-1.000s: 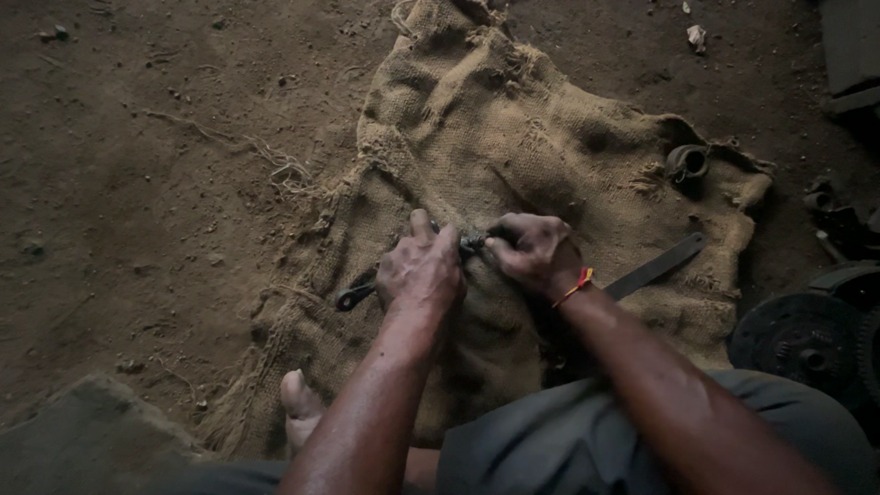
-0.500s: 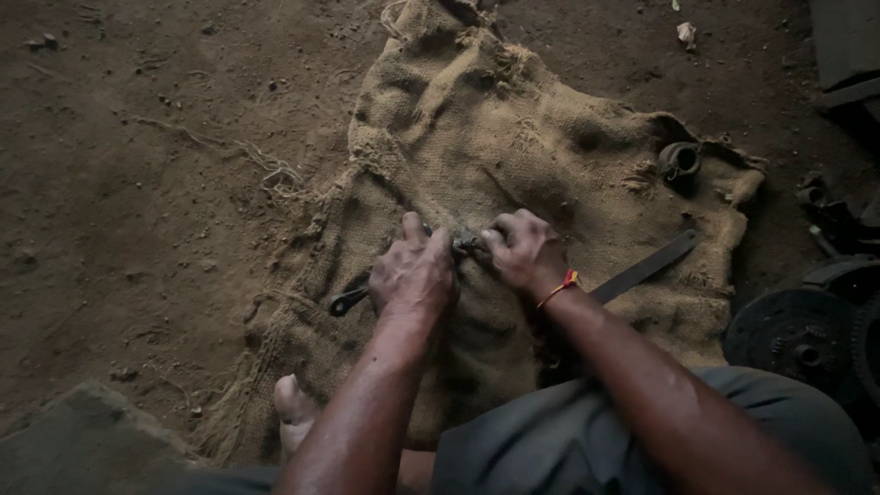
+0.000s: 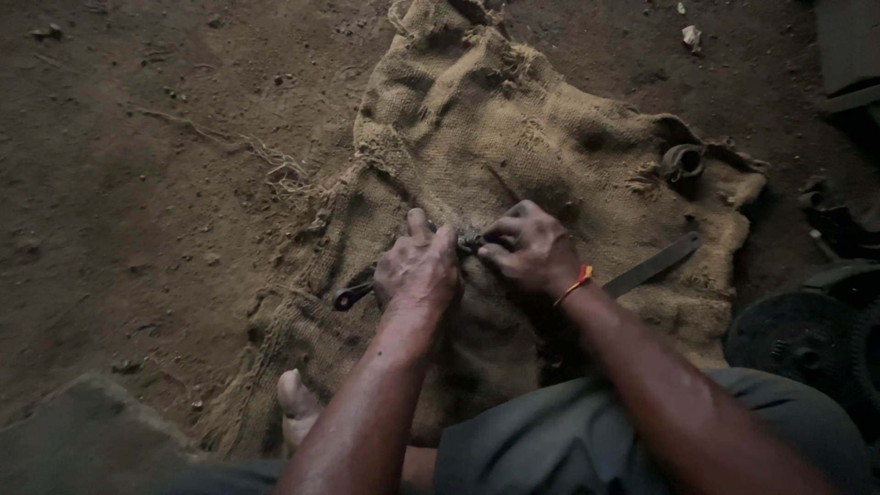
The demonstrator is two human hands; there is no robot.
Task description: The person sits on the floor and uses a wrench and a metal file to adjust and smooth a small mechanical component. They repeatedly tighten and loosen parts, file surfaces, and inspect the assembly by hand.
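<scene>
Since a moment ago, both hands have slid a little down and to the left over the sack, and they still grip the same things. The left hand [image 3: 417, 270] is closed around a dark metal spanner [image 3: 353, 295]. The spanner is thin and long, with a round ring at its end that pokes out to the left of the hand. The right hand [image 3: 530, 247] is curled tight around a small dark part [image 3: 469, 245] where the 2 hands meet. That part is too hidden by the fingers to tell what it is. A thin orange thread band [image 3: 576, 283] goes around the right wrist.

Both hands work just above a brown burlap sack [image 3: 477, 119]. It is rough and woven, with bumps, folds and loose stringy edges. A flat, straight, dark metal bar [image 3: 653, 264] lies on the sack to the right of the right hand. Near the sack's far right corner sits a small round metal ring piece [image 3: 683, 161].

The sack lies on a dusty dirt floor [image 3: 137, 183] with little stones on it. A bare foot [image 3: 298, 403] rests at the near edge of the sack. At the right edge there is a dark, round, heavy metal disc [image 3: 793, 335].
</scene>
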